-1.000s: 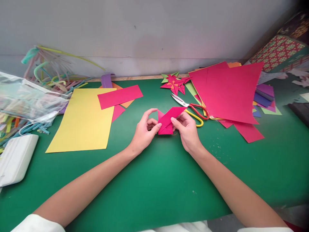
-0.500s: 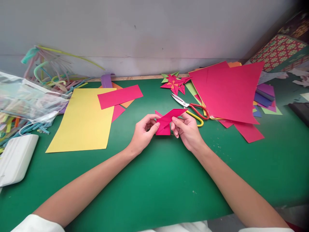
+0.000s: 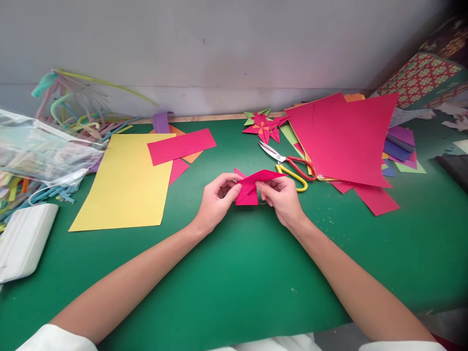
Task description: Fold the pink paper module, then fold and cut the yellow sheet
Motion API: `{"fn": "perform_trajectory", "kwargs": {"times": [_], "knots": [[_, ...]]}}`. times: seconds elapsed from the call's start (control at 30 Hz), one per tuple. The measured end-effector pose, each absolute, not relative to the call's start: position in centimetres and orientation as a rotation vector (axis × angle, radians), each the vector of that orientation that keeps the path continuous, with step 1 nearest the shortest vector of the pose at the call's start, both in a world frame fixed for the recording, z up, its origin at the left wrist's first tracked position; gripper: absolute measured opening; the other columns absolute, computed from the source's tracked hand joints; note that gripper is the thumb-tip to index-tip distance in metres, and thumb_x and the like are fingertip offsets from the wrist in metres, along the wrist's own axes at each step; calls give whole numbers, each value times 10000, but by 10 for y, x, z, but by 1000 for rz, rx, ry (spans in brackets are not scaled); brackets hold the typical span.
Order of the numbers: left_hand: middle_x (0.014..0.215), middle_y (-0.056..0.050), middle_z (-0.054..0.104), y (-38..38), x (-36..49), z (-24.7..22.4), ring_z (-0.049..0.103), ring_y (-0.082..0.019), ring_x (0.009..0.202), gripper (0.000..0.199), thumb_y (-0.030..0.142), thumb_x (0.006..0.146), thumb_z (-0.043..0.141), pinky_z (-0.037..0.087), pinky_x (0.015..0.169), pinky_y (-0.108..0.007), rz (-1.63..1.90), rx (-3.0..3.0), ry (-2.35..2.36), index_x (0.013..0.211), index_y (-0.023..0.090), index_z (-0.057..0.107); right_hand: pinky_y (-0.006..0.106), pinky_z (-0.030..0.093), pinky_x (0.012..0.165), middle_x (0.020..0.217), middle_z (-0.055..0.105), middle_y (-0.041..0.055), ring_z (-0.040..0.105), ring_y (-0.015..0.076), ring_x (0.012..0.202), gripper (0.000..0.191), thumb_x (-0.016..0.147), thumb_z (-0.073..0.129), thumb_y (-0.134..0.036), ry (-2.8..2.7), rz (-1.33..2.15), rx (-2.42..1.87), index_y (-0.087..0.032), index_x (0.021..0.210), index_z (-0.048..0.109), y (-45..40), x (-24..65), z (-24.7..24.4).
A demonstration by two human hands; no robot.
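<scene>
A small folded piece of red paper (image 3: 248, 190) is held between both hands above the green table. My left hand (image 3: 218, 197) pinches its left side, thumb on top. My right hand (image 3: 281, 197) grips the right part, thumb pressed against a fold and a long pointed flap lying above the fingers. Just beyond the right hand lie scissors (image 3: 280, 157) with one red and one yellow handle, blades parted. Farther back rests a folded red paper star (image 3: 263, 127) with orange at its centre, beside green paper points.
Yellow paper (image 3: 124, 180) and a red strip (image 3: 182, 146) lie at the left. Large red sheets (image 3: 343, 141) are stacked at the right. Pipe cleaners (image 3: 73, 117), a clear plastic bag (image 3: 40, 151) and a white device (image 3: 27, 243) crowd the far left. A wall (image 3: 204, 48) rises behind.
My right thumb has shifted left along the paper toward its middle. The long flap on the right has tilted flatter, its tip now lower. My left hand keeps its pinch.
</scene>
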State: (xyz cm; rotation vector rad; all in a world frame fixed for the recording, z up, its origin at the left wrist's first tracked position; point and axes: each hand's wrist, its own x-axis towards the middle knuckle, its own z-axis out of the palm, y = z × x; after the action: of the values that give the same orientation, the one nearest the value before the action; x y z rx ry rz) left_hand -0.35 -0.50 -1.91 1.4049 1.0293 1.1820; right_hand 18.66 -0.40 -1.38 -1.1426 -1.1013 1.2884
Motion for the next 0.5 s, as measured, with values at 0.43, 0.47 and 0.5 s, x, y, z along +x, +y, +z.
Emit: {"fn": "perform_trajectory", "kwargs": {"times": [0.43, 0.47, 0.5], "knots": [[1017, -57, 756, -6, -6, -20, 685, -199, 948, 155, 290, 966, 683, 559, 834, -306, 1311, 1434, 998, 1042, 224, 800, 274, 386, 452, 745, 692, 23, 509, 130, 509, 188, 866, 679, -299, -1041, 1482, -995, -216, 954, 823, -4, 192, -11], [1003, -56, 753, -7, -6, -20, 683, -196, 933, 155, 285, 968, 681, 556, 817, -301, 1312, 1444, 996, 1040, 227, 805, 275, 396, 446, 756, 684, 25, 511, 133, 509, 219, 891, 657, -344, -1031, 1500, -993, -216, 975, 813, -4, 193, -10], [984, -54, 748, -7, -6, -20, 679, -190, 910, 157, 278, 970, 677, 551, 796, -294, 1313, 1456, 992, 1040, 229, 809, 272, 406, 439, 765, 676, 26, 519, 137, 514, 264, 920, 633, -402, -1020, 1515, -991, -218, 1012, 800, -4, 193, -8]]}}
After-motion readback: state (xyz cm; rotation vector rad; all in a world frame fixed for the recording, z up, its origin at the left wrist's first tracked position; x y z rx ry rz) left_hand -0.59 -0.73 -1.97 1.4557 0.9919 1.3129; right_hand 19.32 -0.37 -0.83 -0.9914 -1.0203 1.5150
